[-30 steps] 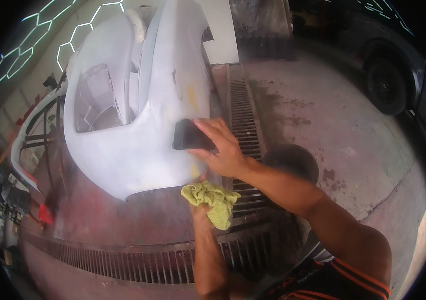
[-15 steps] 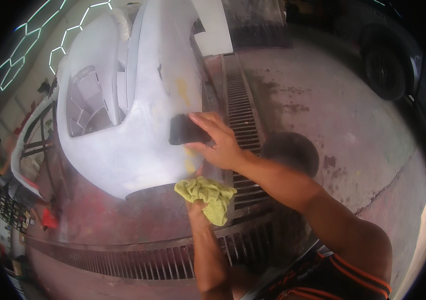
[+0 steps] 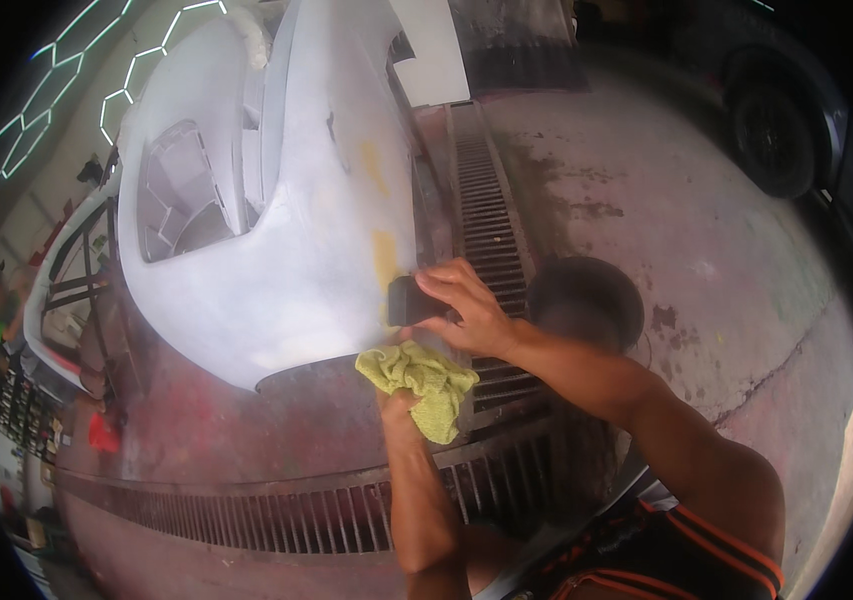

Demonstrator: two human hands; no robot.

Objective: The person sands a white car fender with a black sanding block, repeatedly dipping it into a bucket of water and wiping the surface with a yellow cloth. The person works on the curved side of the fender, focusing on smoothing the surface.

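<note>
A primer-white car bumper [image 3: 236, 310] stands before me, with yellowish filler patches [image 3: 386, 255] along its right side. My right hand [image 3: 466, 312] grips a black sanding block [image 3: 410, 303], thumb and fingers on its sides. The block's face lies against the bumper's right edge, beside the lower yellow patch. Below it, my left hand [image 3: 399, 408] is closed on a crumpled yellow-green cloth [image 3: 426, 385]. The cloth hangs over the hand and hides most of its fingers. It is close under the bumper's lower right corner.
Metal floor grates [image 3: 491, 200] run along the bumper's right side and in front of me. A dark round bucket [image 3: 584, 305] stands right of the grate. A car wheel [image 3: 774, 140] is at far right. Another bumper on a stand [image 3: 86, 270] and a blurred person [image 3: 8, 310] are left.
My right hand has slid the sanding block down and right along the bumper, uncovering the lower yellow patch. The cloth stays in my left hand, barely shifted.
</note>
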